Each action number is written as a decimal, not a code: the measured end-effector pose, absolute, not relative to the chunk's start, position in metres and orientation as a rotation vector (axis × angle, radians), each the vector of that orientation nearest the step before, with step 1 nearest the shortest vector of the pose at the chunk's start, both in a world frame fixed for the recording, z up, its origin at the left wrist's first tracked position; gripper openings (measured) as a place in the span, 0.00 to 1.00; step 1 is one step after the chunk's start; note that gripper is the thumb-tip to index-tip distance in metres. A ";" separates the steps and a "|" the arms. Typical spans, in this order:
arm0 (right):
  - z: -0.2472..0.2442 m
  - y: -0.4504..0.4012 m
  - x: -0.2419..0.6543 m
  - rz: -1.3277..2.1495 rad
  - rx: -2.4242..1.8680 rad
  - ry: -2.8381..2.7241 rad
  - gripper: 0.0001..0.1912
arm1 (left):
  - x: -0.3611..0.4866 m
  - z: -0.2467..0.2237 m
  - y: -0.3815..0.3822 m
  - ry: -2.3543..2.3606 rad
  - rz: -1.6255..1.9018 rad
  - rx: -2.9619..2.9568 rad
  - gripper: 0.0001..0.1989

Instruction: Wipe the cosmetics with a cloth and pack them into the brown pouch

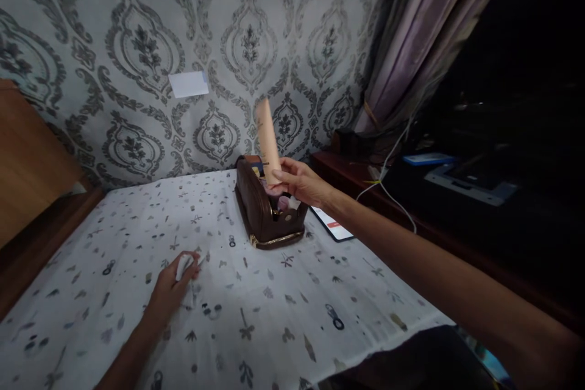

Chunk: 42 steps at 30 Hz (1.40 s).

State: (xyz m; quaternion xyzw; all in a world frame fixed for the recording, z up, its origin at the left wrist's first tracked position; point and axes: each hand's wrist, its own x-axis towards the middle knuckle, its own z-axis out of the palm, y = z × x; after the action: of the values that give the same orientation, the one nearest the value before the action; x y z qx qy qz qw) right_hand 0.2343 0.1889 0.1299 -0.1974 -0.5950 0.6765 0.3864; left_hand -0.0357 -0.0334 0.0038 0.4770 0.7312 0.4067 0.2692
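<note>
My right hand (297, 180) grips the lower end of a peach-coloured tube (268, 140), which stands nearly upright over an open dark brown bag (256, 207). The bag has a gold zip, and pink and white items show inside it. To the left and nearer to me, my left hand (180, 271) is closed round a small white object (183, 266) just above the patterned white cloth (247, 292). What the white object is cannot be made out.
A tablet or phone with a lit screen (336, 225) lies right of the bag. Wooden furniture (36, 164) borders the left side. White cables (388, 164) and a blue item (428, 159) are on the dark surface at right. Behind stands a patterned wall (183, 30).
</note>
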 end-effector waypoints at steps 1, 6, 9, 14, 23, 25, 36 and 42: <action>0.130 0.189 0.235 1.731 -0.498 -1.493 0.25 | -0.036 0.004 -0.033 1.962 1.096 1.304 0.32; 0.134 0.184 0.239 1.740 -0.544 -1.433 0.19 | -0.036 0.001 -0.032 1.944 1.097 1.388 0.26; 0.136 0.183 0.241 1.709 -0.639 -1.411 0.16 | -0.035 0.001 -0.032 1.950 1.078 1.418 0.24; 0.141 0.184 0.245 1.396 -1.020 -1.593 0.18 | -0.031 0.007 -0.033 1.956 1.099 1.426 0.24; 0.161 0.175 0.245 0.790 -1.575 -2.082 0.16 | -0.030 0.009 -0.034 2.004 1.057 1.447 0.26; 0.164 0.173 0.245 0.716 -1.567 -2.179 0.17 | -0.030 0.009 -0.034 2.002 1.035 1.438 0.26; 0.155 0.181 0.232 0.568 -1.528 -2.321 0.20 | -0.028 0.009 -0.035 2.015 1.046 1.440 0.25; 0.151 0.189 0.232 0.547 -1.566 -2.381 0.20 | -0.028 0.011 -0.036 2.051 1.012 1.491 0.26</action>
State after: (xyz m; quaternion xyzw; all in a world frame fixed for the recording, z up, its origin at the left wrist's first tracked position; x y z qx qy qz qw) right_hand 0.2321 0.1887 0.1506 -0.5359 -0.8146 0.1871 0.1195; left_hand -0.0277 -0.0359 0.0109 0.5346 0.7355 0.3629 0.2040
